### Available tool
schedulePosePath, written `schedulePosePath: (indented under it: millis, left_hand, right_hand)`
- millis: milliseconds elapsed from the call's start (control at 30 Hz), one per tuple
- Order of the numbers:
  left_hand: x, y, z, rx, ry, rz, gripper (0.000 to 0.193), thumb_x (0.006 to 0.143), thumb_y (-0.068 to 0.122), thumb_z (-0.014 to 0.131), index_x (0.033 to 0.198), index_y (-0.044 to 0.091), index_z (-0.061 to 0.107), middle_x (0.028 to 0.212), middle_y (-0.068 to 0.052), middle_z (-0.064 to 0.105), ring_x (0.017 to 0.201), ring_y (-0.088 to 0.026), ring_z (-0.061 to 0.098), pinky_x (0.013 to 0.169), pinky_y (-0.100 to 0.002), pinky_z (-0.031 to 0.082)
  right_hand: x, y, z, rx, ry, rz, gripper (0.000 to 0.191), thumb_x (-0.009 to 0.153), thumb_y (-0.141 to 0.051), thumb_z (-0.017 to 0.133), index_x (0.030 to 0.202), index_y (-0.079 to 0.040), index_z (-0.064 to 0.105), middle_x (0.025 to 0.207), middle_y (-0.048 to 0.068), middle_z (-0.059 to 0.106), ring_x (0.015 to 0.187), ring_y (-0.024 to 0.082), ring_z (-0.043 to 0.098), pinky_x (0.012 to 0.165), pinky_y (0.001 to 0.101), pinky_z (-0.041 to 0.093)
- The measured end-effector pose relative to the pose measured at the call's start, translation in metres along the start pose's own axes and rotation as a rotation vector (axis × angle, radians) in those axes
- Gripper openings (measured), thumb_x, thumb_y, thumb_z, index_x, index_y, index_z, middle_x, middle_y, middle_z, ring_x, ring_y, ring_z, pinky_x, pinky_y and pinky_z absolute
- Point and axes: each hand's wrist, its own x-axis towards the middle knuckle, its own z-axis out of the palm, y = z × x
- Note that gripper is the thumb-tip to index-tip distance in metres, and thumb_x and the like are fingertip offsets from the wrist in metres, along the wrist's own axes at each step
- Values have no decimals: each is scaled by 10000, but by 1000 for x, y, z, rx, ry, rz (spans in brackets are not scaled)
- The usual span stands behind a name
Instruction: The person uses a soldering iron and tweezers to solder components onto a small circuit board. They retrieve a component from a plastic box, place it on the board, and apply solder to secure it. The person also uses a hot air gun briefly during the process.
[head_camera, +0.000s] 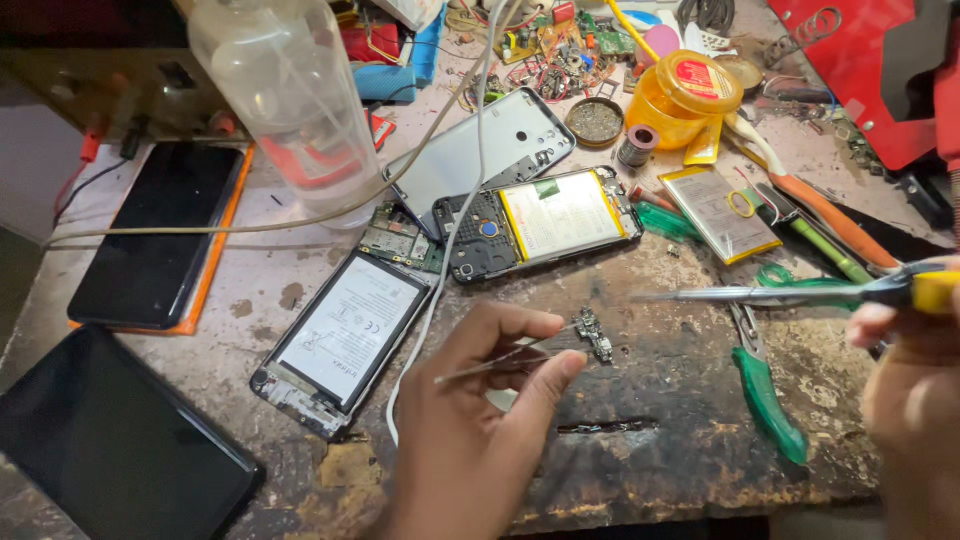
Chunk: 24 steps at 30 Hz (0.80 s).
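Worktop: scorched, cluttered worktop (680, 400) strewn with opened phones and tools.
Left hand: left hand (480, 420) at 6 o'clock, fingers pinching tweezers (510, 360).
Small board: small circuit board (595, 335) at centre, gripped at the tweezers' tip.
Right hand: right hand (915, 370) at 3 o'clock, fingers closed on a soldering iron (790, 292), tip pointing towards 9 o'clock.
Nearby: green-handled pliers (765, 395) just right of the board.

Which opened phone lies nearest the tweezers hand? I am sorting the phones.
The opened phone with the white battery, just beside the left hand. The yellow-edged battery phone lies farther up the bench.
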Motion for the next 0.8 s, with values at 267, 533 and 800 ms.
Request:
schedulePosePath:
  millis: [267, 533, 800]
  left_hand:
    - [-7, -6, 9, 52, 90, 77, 213, 843, 192, 810, 992, 88, 700, 1007, -46, 791, 948, -168, 785, 818, -314, 597]
    - [-11, -20, 12, 197, 215, 312, 175, 795, 189, 846, 939, 134, 762, 999, -65, 750, 1078, -272, 679, 914, -366, 495]
    - [-8, -13, 8, 170, 172, 28, 207, 854, 298, 787, 960, 128, 735, 863, -20, 741, 870, -180, 728, 906, -347, 489]
  right_hand:
    - [-5, -20, 59, 117, 114, 131, 183, 1214, -235, 531, 1182, -57, 555, 1015, 113, 622, 867, 184, 656, 793, 296, 551]
    - [-14, -38, 72, 119, 21, 200, 117, 1213, -173, 542, 1218, -58, 521, 1137, 120, 611, 971, 195, 655, 899, 327, 570]
    - [-18, -4, 13, 95, -16, 131, 206, 1254, -219, 483, 1278, -21, 536, 1077, 138, 638, 887, 194, 650, 794, 320, 548]
